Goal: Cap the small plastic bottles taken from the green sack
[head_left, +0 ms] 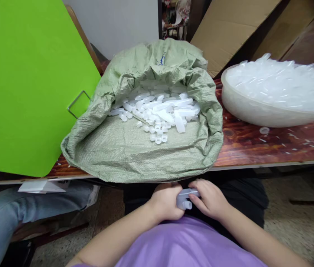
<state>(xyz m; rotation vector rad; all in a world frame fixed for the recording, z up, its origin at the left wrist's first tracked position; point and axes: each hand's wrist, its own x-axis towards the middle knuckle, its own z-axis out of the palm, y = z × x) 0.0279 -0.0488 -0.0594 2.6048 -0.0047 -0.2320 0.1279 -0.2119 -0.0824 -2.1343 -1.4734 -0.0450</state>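
Observation:
Low in front of my lap, my left hand [167,202] is wrapped round small translucent white plastic pieces; one has a narrow neck [187,204] pointing right. My right hand [211,199] pinches the right end of the upper plastic piece [186,193] between thumb and fingers. Whether the pieces are joined I cannot tell, since my left fingers hide part of them. Just beyond my hands lies a pale green woven sack [140,159], its mouth rolled open towards me. Inside it is a heap of similar white plastic pieces [159,109], with several loose short ends at the front.
At the right stands a translucent basin [246,111] piled with clear plastic pieces [279,83]. Scraps and a small ring [264,130] lie on the brown wooden table [293,148]. A bright green board [31,85] leans at the left, above another person's denim-covered leg [42,204]. Cardboard [235,29] stands behind.

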